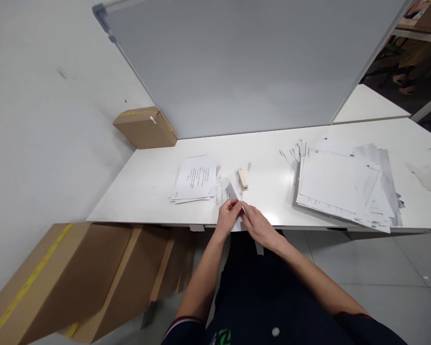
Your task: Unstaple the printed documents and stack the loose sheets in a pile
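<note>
At the table's front edge, a white sheet of paper (234, 190) stands partly raised, bent or folded, between my two hands. My left hand (228, 214) pinches it with thumb and fingertips. My right hand (257, 223) has its fingers together along the paper's other side, gripping its edge close to my left hand. Just beyond the hands lies a small cream-coloured stapler (242, 179). To the left rests a pile of printed sheets (196, 177). Some printed paper under the raised sheet is partly hidden.
A large messy paper stack (339, 184) covers the right part of the white table (151, 182). A whiteboard (244, 62) leans along the back. One cardboard box (147, 128) sits at the back left corner; larger cartons (53, 282) stand on the floor at left.
</note>
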The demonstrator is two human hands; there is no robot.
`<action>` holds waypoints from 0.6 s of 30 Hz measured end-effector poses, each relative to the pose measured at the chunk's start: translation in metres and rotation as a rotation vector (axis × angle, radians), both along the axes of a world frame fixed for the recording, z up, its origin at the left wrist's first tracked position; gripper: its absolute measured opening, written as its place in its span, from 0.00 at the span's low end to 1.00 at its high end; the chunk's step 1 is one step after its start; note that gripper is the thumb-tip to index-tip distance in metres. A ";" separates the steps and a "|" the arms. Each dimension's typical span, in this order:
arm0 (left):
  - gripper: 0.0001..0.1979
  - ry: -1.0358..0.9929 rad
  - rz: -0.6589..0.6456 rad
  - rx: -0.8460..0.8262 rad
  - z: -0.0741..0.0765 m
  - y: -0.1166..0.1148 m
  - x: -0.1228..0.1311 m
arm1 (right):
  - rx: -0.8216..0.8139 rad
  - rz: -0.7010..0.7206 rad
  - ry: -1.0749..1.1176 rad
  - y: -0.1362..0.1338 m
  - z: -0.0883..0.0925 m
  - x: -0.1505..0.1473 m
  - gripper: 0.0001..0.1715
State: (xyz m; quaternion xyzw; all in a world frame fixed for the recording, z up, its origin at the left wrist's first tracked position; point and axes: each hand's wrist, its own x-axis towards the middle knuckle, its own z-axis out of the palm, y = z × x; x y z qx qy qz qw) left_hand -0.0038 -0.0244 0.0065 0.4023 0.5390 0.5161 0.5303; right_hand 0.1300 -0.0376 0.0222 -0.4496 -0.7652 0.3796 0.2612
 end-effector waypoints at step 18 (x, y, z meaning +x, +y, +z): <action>0.11 -0.089 0.023 -0.043 0.000 -0.004 -0.003 | -0.210 -0.143 0.105 0.027 -0.004 0.016 0.19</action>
